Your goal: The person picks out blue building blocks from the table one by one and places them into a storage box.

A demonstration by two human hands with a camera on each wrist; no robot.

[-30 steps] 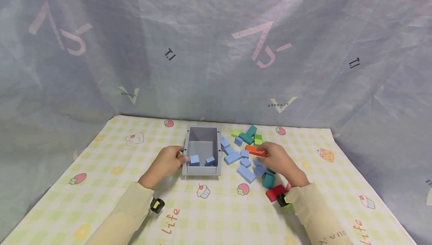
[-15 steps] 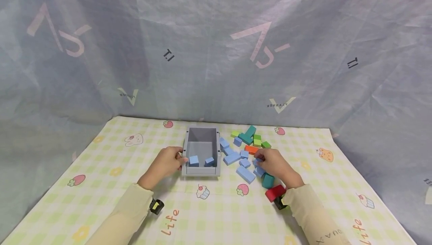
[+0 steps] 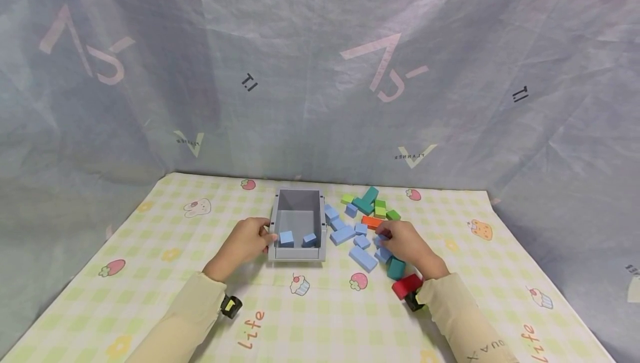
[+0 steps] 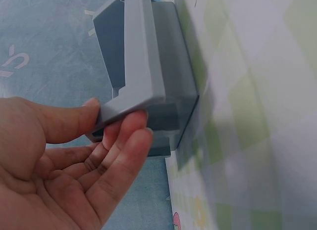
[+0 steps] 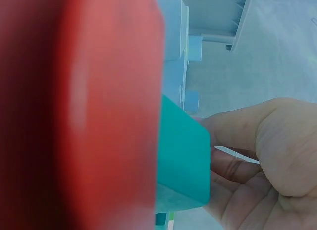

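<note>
My left hand (image 3: 248,236) grips the left side rim of a grey plastic bin (image 3: 299,253). In the left wrist view, thumb on top and fingers underneath pinch the bin's lip (image 4: 133,99). Two light blue blocks, one a cube (image 3: 286,238) and one smaller (image 3: 309,239), lie inside at its near end. My right hand (image 3: 407,242) is down among the loose blocks, thumb and fingers around a light blue block (image 3: 380,240), mostly covered by the fingers. In the right wrist view a teal block (image 5: 184,156) hides the fingertips.
Several light blue blocks (image 3: 363,258) lie between bin and right hand. An orange block (image 3: 371,222), green blocks (image 3: 380,209) and teal blocks (image 3: 369,198) lie farther back. A red block (image 3: 407,286) sits by the right wrist, looming large in the right wrist view. A checked cloth (image 3: 310,324) covers the table.
My right hand has left the orange block and come nearer to me, down to a light blue block, where it has stayed for the last half second. The left hand keeps its place.
</note>
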